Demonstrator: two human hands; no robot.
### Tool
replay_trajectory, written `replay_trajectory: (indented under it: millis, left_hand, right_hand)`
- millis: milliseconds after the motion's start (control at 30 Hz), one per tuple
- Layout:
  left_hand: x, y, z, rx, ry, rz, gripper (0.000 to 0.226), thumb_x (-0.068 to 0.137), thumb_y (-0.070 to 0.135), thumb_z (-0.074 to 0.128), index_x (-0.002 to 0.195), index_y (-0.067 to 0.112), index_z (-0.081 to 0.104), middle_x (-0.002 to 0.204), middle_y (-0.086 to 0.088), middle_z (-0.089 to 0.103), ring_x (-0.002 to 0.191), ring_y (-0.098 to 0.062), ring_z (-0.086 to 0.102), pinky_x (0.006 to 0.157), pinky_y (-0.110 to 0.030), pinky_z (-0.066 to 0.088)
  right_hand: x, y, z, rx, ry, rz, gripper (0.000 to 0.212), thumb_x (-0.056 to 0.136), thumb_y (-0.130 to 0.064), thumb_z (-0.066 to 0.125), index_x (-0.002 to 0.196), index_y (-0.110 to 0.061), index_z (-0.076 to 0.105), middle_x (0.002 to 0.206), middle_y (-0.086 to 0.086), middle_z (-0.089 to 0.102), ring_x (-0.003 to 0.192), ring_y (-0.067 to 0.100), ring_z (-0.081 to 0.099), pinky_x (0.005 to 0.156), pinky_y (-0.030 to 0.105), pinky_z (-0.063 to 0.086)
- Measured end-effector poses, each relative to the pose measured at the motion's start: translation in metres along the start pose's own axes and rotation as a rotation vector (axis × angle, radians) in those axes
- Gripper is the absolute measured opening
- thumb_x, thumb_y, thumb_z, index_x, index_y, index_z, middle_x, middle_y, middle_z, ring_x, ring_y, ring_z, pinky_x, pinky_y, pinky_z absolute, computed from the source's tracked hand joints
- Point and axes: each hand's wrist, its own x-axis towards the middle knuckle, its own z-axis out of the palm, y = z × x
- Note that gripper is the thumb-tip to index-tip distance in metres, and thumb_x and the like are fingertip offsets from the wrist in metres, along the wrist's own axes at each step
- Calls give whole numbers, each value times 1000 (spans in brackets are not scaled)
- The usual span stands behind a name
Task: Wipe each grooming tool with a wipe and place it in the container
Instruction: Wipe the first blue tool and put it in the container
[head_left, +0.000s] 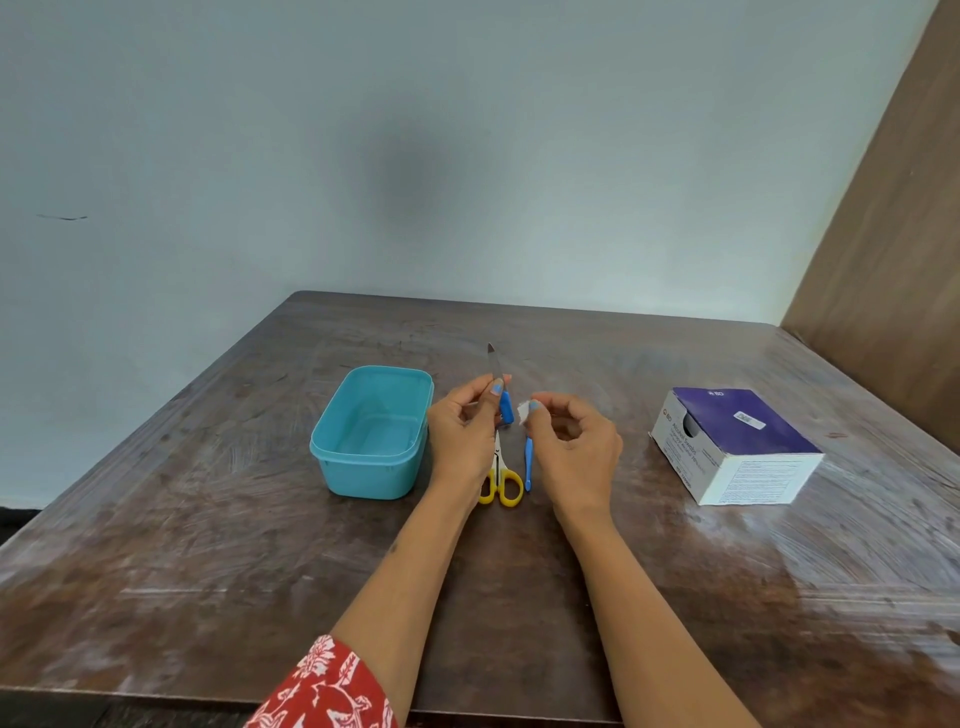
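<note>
My left hand (462, 436) grips a nail file (500, 387) by its blue handle, with the metal blade pointing up and away. Close beside it, my right hand (571, 447) pinches a small white wipe (524, 413) between thumb and fingertips, just right of the file's handle. On the table below my hands lie scissors with yellow handles (501, 480) and a thin blue tool (529, 462). The teal plastic container (332, 441) stands left of my left hand, with nothing visible inside it.
A purple and white box of alcohol swabs (737, 447) sits on the right of the worn brown wooden table (208, 519). A pale wall runs behind the table and a brown panel rises at the far right.
</note>
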Motion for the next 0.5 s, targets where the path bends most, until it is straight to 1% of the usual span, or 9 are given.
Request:
replay_trajectory:
  millis: [100, 233, 333, 400, 500]
  left_hand:
    - [0, -1, 0, -1, -4, -2, 24, 89, 10, 57, 111, 6, 65, 97, 1, 65, 82, -3, 62, 69, -10, 53]
    - [-1, 0, 0, -18, 3, -8, 24, 89, 8, 57, 111, 4, 64, 96, 1, 65, 80, -2, 61, 70, -11, 53]
    - [0, 0, 0, -9, 9, -21, 25, 87, 8, 59, 111, 5, 64, 96, 0, 65, 80, -4, 62, 72, -14, 53]
    - [-1, -1, 0, 19, -14, -12, 23, 86, 8, 61, 109, 6, 65, 96, -2, 66, 82, -6, 63, 75, -18, 55]
    - [-2, -1, -1, 81, -50, 24, 22, 85, 6, 62, 107, 7, 67, 99, -6, 67, 87, -10, 64, 78, -22, 56]
  right_hand:
    - [1, 0, 0, -3, -1, 1, 8, 81, -12, 68, 88, -16, 71, 74, -12, 67, 70, 0, 65, 64, 12, 53]
    - [3, 3, 0, -34, 10, 15, 14, 80, -7, 68, 91, -16, 70, 75, -14, 65, 71, -2, 63, 64, 8, 50]
    - [3, 4, 0, -65, 50, -3, 22, 80, -3, 66, 95, -18, 68, 76, -11, 66, 75, -6, 64, 69, 8, 50]
    - [3, 4, -1, -71, 59, -15, 23, 80, -3, 66, 98, -18, 67, 77, -9, 67, 75, -10, 63, 70, 7, 50]
    - [0, 0, -1, -85, -1, -56, 25, 81, -9, 69, 104, -17, 64, 75, -11, 66, 74, -11, 63, 68, 4, 47]
